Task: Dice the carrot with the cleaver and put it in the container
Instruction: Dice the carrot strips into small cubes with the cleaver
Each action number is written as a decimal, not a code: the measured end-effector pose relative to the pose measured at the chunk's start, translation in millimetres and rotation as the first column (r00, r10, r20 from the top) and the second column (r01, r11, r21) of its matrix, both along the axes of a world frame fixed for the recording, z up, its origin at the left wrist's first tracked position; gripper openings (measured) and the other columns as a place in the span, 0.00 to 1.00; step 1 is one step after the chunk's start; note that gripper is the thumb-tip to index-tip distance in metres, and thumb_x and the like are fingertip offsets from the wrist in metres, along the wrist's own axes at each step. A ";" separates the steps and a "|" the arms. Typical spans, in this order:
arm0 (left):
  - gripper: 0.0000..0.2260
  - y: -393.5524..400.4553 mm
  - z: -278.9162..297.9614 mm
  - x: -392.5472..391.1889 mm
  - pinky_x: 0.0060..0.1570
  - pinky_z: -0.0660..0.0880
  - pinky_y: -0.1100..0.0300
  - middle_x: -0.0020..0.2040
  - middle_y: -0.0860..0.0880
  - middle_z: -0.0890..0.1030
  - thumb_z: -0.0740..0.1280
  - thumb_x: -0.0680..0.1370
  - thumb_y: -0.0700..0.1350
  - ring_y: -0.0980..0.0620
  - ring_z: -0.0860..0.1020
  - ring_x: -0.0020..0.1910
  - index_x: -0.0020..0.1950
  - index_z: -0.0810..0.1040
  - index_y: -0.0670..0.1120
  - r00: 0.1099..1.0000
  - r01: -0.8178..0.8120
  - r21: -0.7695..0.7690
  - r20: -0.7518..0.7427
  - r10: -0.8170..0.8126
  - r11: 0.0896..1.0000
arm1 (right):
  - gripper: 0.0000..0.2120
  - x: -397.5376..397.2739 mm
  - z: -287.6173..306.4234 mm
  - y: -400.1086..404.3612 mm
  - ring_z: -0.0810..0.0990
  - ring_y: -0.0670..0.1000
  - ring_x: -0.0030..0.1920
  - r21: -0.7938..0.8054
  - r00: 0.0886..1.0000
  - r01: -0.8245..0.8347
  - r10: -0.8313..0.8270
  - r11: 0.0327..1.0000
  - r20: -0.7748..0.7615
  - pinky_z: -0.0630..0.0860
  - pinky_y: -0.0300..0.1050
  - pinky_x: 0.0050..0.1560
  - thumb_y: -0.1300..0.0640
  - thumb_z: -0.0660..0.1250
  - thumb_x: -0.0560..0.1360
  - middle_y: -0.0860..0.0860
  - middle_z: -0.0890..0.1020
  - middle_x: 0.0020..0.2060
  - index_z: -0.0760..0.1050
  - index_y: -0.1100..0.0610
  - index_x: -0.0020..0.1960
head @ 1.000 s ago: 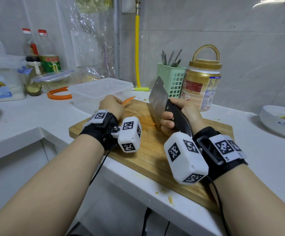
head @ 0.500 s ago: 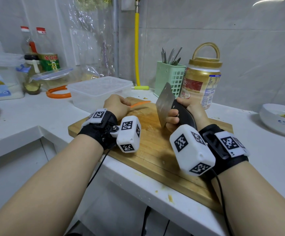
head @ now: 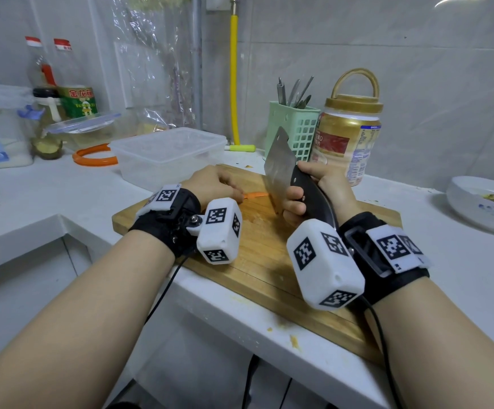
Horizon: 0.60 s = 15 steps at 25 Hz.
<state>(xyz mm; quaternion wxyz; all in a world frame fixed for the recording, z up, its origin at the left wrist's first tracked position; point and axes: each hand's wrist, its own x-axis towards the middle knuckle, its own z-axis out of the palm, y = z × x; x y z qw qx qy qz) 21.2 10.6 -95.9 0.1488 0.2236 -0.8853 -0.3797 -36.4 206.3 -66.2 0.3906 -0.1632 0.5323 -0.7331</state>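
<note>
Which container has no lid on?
The clear plastic container just behind the cutting board. The gold-lidded jar and oil bottles are capped.

1. Carrot (head: 256, 195): thin orange strip, flat on the wooden board, mostly hidden.
2. Cleaver (head: 279, 165): broad steel blade, black handle, upright, edge at the carrot's right end.
3. Container (head: 167, 154): clear plastic, rectangular, lidless, behind the board.
</note>
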 end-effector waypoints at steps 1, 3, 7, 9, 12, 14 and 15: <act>0.04 -0.4 0.0 0.5 0.58 0.75 0.54 0.48 0.50 0.84 0.74 0.72 0.43 0.50 0.80 0.54 0.46 0.85 0.44 1.000 0.023 -0.009 0.000 -0.023 1.000 | 0.12 0.3 -0.2 -0.2 0.64 0.49 0.19 0.013 1.000 -0.006 0.006 1.000 -0.007 0.56 0.41 0.29 0.50 0.56 0.80 0.51 0.66 0.23 0.65 0.56 0.42; 0.03 -1.1 0.1 0.8 0.59 0.75 0.55 0.48 0.50 0.84 0.74 0.73 0.41 0.50 0.80 0.54 0.46 0.85 0.45 0.999 0.046 -0.019 -0.008 -0.046 0.999 | 0.13 0.2 -0.4 -0.9 0.64 0.50 0.19 0.046 1.000 -0.020 0.021 0.999 -0.017 0.55 0.42 0.30 0.49 0.56 0.79 0.51 0.67 0.23 0.64 0.56 0.41; 0.05 1.8 2.1 1.1 0.55 0.73 0.60 0.45 0.54 0.82 0.73 0.74 0.40 0.54 0.78 0.51 0.49 0.85 0.42 0.999 0.054 -0.019 -0.001 -0.054 0.998 | 0.13 1.3 -0.3 -2.5 0.65 0.50 0.18 0.119 0.998 -0.047 0.052 0.992 -0.037 0.58 0.41 0.28 0.49 0.56 0.80 0.51 0.68 0.22 0.63 0.57 0.42; 0.05 2.4 2.6 1.3 0.53 0.73 0.60 0.43 0.54 0.82 0.72 0.74 0.40 0.54 0.78 0.50 0.49 0.85 0.43 0.998 0.070 -0.024 0.000 -0.070 0.997 | 0.12 3.5 0.5 -4.0 0.65 0.50 0.18 0.154 0.997 -0.045 0.055 0.987 -0.060 0.60 0.41 0.28 0.49 0.56 0.80 0.51 0.68 0.22 0.63 0.57 0.45; 0.04 1.6 2.5 0.9 0.52 0.73 0.60 0.43 0.53 0.82 0.72 0.74 0.40 0.54 0.77 0.48 0.48 0.85 0.44 0.998 0.070 -0.024 -0.006 -0.070 0.997 | 0.11 5.3 0.7 -5.8 0.66 0.51 0.18 0.187 0.995 -0.039 0.055 0.982 -0.083 0.60 0.41 0.28 0.49 0.56 0.80 0.52 0.68 0.22 0.62 0.57 0.47; 0.03 2.1 2.1 0.7 0.54 0.74 0.58 0.45 0.51 0.83 0.72 0.74 0.40 0.53 0.78 0.49 0.46 0.85 0.45 0.998 0.067 -0.031 -0.006 -0.067 0.997 | 0.12 4.4 1.9 -6.3 0.66 0.51 0.18 0.203 0.994 -0.043 0.062 0.978 -0.086 0.61 0.40 0.27 0.50 0.56 0.80 0.52 0.68 0.22 0.61 0.57 0.45; 0.03 1.8 2.0 0.6 0.55 0.74 0.58 0.45 0.50 0.83 0.72 0.74 0.40 0.53 0.78 0.50 0.46 0.85 0.46 0.998 0.070 -0.032 -0.006 -0.070 0.997 | 0.12 3.4 3.0 -6.8 0.66 0.51 0.18 0.209 0.995 -0.044 0.062 0.977 -0.077 0.61 0.38 0.25 0.50 0.56 0.79 0.52 0.68 0.22 0.61 0.57 0.45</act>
